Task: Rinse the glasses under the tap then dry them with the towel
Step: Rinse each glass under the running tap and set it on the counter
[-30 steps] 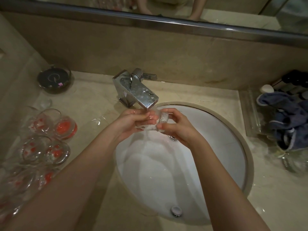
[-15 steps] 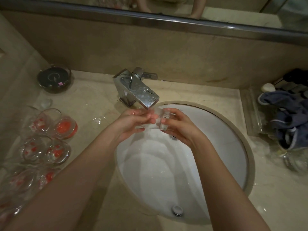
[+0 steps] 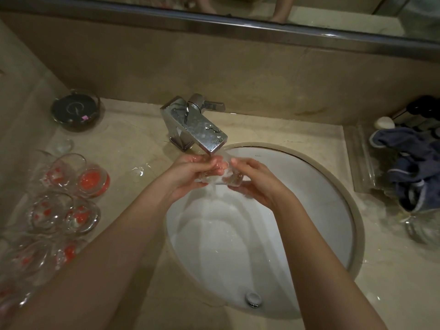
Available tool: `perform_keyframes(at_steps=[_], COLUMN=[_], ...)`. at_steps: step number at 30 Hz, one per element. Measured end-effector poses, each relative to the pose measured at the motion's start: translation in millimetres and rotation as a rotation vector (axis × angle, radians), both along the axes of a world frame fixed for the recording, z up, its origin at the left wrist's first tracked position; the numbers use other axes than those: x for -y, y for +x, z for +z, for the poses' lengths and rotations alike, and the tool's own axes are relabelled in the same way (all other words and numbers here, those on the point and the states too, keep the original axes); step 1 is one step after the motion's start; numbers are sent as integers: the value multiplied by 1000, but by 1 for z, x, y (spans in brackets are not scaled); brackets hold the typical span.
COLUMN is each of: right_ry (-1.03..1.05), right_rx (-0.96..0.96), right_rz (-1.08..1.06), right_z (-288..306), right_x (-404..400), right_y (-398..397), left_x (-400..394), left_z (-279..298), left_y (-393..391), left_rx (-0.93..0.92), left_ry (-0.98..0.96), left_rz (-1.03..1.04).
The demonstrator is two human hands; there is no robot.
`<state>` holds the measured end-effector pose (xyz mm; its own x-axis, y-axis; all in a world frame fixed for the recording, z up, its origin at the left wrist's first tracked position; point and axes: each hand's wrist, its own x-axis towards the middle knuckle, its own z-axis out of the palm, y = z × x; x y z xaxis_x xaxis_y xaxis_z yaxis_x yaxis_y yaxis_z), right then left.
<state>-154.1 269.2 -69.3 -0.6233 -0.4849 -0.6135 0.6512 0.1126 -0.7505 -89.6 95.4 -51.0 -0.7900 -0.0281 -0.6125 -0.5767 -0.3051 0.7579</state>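
1. holding a small clear glass under the chrome tap, both hands meet above the white sink.
2. the left hand curls its fingers round the glass's left side.
3. the right hand cups and grips the right side, thumb underneath.
4. more glasses with red marks lie left on the counter; a blue towel is heaped at right.

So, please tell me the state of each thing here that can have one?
tap: running
glass: held under the stream by both hands
left hand: grips the glass
right hand: grips the glass
sink: wet, unplugged
towel: crumpled, unused
other glasses: on the counter, some lying tipped
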Motion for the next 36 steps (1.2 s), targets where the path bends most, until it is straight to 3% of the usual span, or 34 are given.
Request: perform_keyframes(at_steps=[2, 10, 16, 26, 33, 36], right_ry=[60, 50, 115, -11, -129, -141], right_rx=[28, -171, -8, 42, 84, 143], right_rz=[28, -31, 65, -98, -238, -280], right_z=[1, 1, 5, -10, -20, -23], right_x=[1, -1, 1, 1, 25, 37], right_y=[1, 5, 5, 23, 46, 53], left_x=[-2, -5, -7, -15, -37, -45], left_z=[0, -3, -2, -6, -19, -21], left_y=[1, 4, 5, -1, 1, 3], left_rx=[1, 5, -33, -89, -150, -102], left_ry=[-10, -47, -43, -167, -190, -53], left_rz=[-16, -25, -35, -8, 377, 554])
